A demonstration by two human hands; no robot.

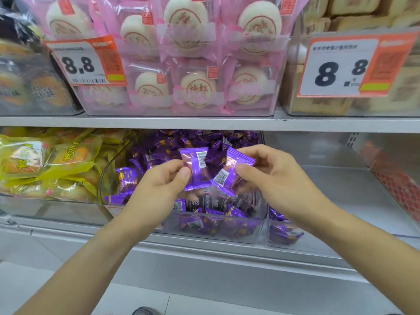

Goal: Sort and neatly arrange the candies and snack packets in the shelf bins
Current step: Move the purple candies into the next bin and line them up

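Observation:
A clear plastic bin [227,235] on the lower shelf is full of small purple snack packets [218,142]. Above it, my left hand [159,185] pinches one purple packet [196,169] upright, its barcode side facing me. My right hand [268,176] grips a second purple packet [236,164] beside the first, tilted, with its barcode low at the left. The two packets touch or overlap in the middle. A few more purple packets [284,233] lie in the narrow bin section to the right.
Yellow snack packets [45,160] fill the bin at left. The upper shelf holds pink-wrapped white pastries [193,64], dark-wrapped cakes [27,83] at left and tan boxes [363,10] at right, with two 8.8 price tags [341,69]. A red packet [395,178] lies in the clear bin at right.

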